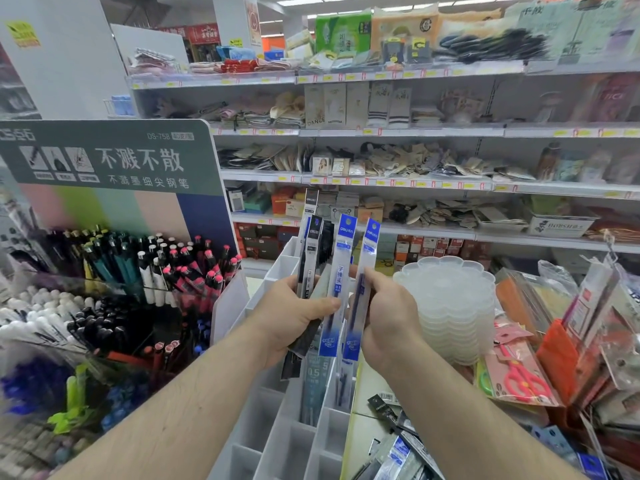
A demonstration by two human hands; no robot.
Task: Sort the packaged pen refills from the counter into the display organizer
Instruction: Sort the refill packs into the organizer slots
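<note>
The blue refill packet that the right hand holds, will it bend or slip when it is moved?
The blue refill packet is long, thin and stands straight above the right hand, so it is probably fairly stiff lengthwise but light. Its clear glossy sleeve looks smooth, so it may slide in a loose grip. It would likely tip over if leaned in a wide compartment.

Refill packs you held: the right-hand refill pack (360, 289) was clear with blue ends; the dark refill pack (309, 258) black.
Display organizer (277, 441): white.
Left sign (104, 157): grey-green over pastel stripes.
Scissors (523, 379), right: pink.
</note>
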